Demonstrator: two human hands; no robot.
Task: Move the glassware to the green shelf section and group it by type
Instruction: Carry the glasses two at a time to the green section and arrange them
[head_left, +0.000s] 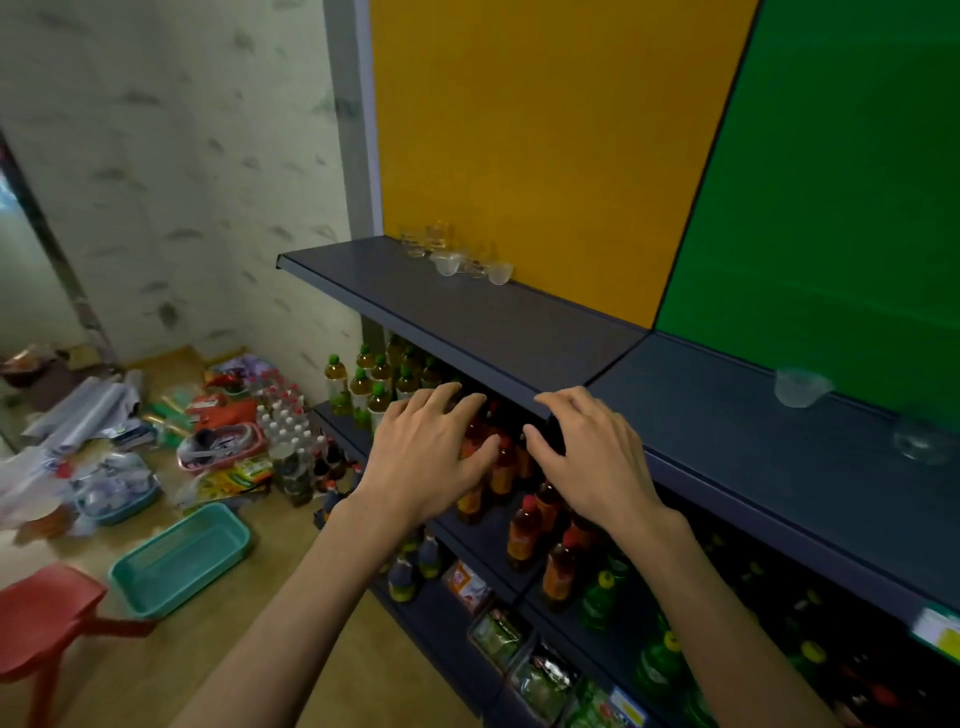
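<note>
Both forearms reach up from the bottom of the frame toward its centre, palms down, wrists level. The left hand (431, 452) has its fingers loosely spread and slightly bent, holding nothing, and hovers in front of the bottles with red caps (524, 535) on the lower shelf. The right hand (592, 452) is likewise empty, fingers relaxed and a little apart, its fingertips (545, 400) at the front lip of the dark shelf (467, 306) (whether they actually touch the edge, I cannot tell).

The glassware sits in two places. A cluster of small clear glasses and cups (452, 252) stands at the back of the shelf against the yellow panel (535, 135), in the upper middle of the frame. On the shelf before the green panel (841, 171), at the right, a clear cup (800, 387) stands near the back and a second clear glass piece (922, 441) sits further right, blurred.

Lower left of the frame: a teal plastic tray (179, 558) on the floor, a red stool (47, 618) and scattered packaged goods.
</note>
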